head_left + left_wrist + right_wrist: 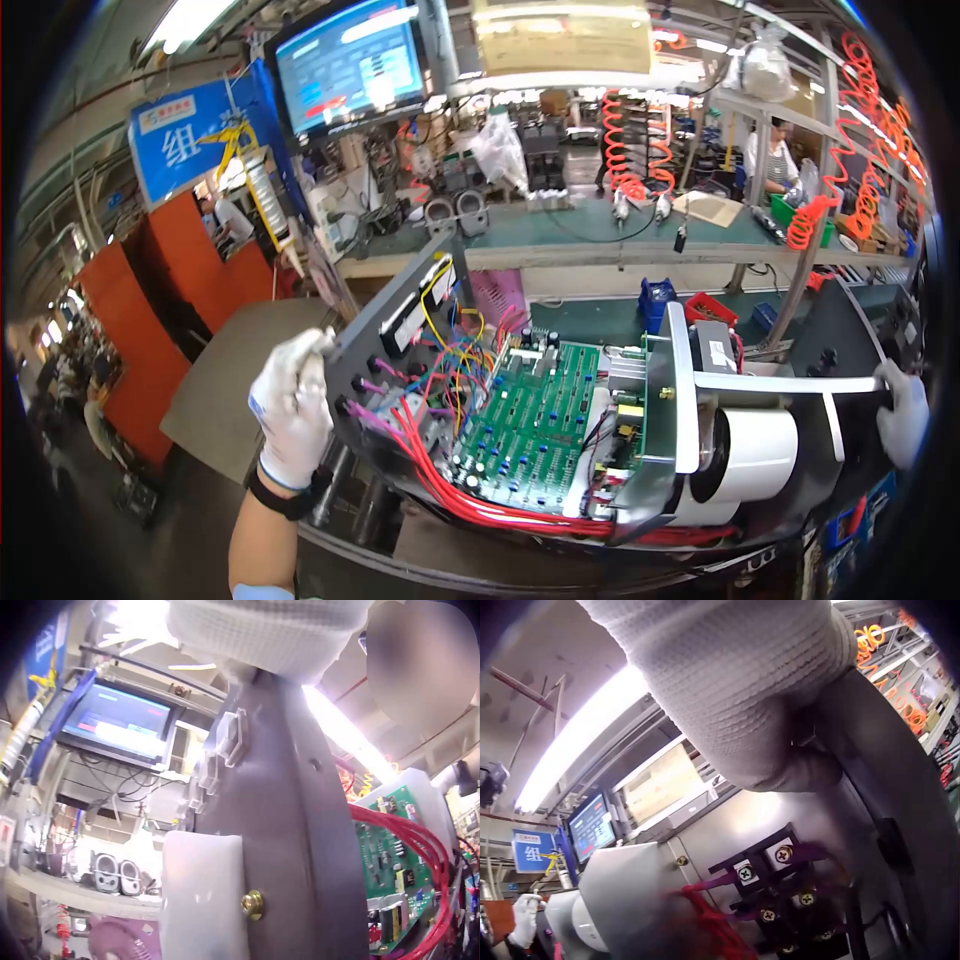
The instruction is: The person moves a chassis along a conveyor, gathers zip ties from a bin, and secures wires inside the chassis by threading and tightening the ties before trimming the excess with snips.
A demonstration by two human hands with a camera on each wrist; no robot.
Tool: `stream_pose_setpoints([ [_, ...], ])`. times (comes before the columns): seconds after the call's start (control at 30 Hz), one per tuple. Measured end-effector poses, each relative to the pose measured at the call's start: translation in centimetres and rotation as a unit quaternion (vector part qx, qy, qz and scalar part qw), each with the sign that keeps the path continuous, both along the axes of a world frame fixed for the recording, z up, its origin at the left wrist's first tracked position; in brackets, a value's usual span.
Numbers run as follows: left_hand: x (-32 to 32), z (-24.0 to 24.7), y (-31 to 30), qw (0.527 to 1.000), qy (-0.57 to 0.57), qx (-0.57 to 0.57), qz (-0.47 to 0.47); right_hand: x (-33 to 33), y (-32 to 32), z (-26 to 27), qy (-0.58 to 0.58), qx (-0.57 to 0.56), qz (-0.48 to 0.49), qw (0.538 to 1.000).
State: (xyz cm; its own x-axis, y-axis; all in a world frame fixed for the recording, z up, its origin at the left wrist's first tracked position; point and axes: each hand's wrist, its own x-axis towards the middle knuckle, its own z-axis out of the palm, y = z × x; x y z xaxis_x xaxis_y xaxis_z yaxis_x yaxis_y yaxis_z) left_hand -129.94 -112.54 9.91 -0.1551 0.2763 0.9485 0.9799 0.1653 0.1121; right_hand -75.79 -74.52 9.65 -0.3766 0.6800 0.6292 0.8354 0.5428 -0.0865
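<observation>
Gripped at both ends, the chassis has the left hand curled over the edge of its left panel and the right hand closed round the right edge; both wear white gloves. It lies in front of the person, above dark rollers, its top open. Behind it stands a two-level bench with green surfaces.

The room is a busy workshop: one monitor and one blue sign at upper left, orange partitions below them, several red coiled hoses hanging over the bench, and a seated worker at far right.

Counted on the bench's lower level: two blue bins and one red bin. Above are one green bin and two grey rings side by side. Inside the chassis are one large flat green board, one white drum and a bundle of red cables. The right wrist view shows six screw heads.
</observation>
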Motion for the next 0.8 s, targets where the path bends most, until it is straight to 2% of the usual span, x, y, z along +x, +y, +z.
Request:
stream_pose_setpoints([
  [0.03,-0.2,-0.3,0.1,0.999,-0.003,0.007,0.032,-0.8,-1.8,2.2,-0.064,-0.053,0.009,0.996],
  [0.07,-0.1,-0.9,0.0,0.993,-0.114,0.037,0.003,-1.7,-3.2,3.5,-0.128,-0.11,0.014,0.986],
  [0.1,0.1,-1.1,0.1,0.989,-0.138,0.046,0.009,-0.4,-2.1,1.3,-0.081,-0.039,0.091,0.992],
  [0.13,0.1,-1.3,0.2,0.986,-0.16,0.054,0.011,1.8,-0.1,-1.3,-0.074,0.108,0.144,0.981],
  [0.2,-0.4,-1.7,-0.4,0.984,-0.169,0.05,-0.022,2.3,-0.5,-0.8,-0.092,-0.037,0.096,0.99],
  [0.23,0.1,-1.3,-0.7,0.986,-0.168,0.014,0.004,4.4,1.6,-2.9,-0.049,-0.047,0.06,0.996],
  [0.27,0.8,-0.5,-1.1,0.986,-0.164,-0.022,0.032,3.8,1.1,-2.9,-0.047,-0.061,0.057,0.995],
  [0.33,3.4,1.3,-1.1,0.987,-0.083,-0.059,0.123,-1.6,-3.2,2.2,-0.135,-0.094,0.052,0.985],
  [0.37,5.2,2.6,-1.3,0.976,-0.076,-0.162,0.121,-4.6,-5.4,5.2,-0.175,-0.109,0.05,0.977],
  [0.4,7.2,3.9,-1.0,0.955,-0.069,-0.262,0.119,-6.2,-7.5,6.8,-0.216,-0.124,0.049,0.967],
  [0.47,9.6,4.9,1.1,0.893,-0.035,-0.447,0.041,-6.7,-8.1,6.4,-0.195,-0.104,0.057,0.974],
  [0.5,9.1,4.2,2.1,0.866,0.048,-0.498,-0.005,-7.3,-8.5,6.5,-0.185,-0.121,0.049,0.974],
  [0.53,9.4,4.2,3.4,0.802,0.063,-0.594,-0.015,-7.2,-8.4,6.3,-0.181,-0.12,0.052,0.975],
  [0.6,9.5,2.7,5.9,0.717,0.105,-0.688,0.036,-4.3,-4.2,3.5,0.005,-0.194,0.023,0.981],
  [0.63,8.8,1.7,6.6,0.69,0.131,-0.71,0.056,-6.3,-7.3,5.2,-0.177,-0.071,0.073,0.979],
  [0.67,8.0,1.0,7.2,0.661,0.158,-0.729,0.077,-2.9,-3.5,3.5,0.1,-0.255,0.085,0.958],
  [0.7,7.3,0.7,7.7,0.637,0.148,-0.752,0.079,-4.8,-5.5,4.2,-0.017,-0.187,0.07,0.98],
  [0.73,7.0,0.5,8.0,0.632,0.154,-0.755,0.086,-7.0,-7.9,5.3,-0.134,-0.115,0.053,0.983],
  [0.8,7.0,-0.2,7.9,0.588,0.145,-0.786,0.125,-7.5,-8.7,5.9,-0.13,-0.123,0.068,0.981],
])
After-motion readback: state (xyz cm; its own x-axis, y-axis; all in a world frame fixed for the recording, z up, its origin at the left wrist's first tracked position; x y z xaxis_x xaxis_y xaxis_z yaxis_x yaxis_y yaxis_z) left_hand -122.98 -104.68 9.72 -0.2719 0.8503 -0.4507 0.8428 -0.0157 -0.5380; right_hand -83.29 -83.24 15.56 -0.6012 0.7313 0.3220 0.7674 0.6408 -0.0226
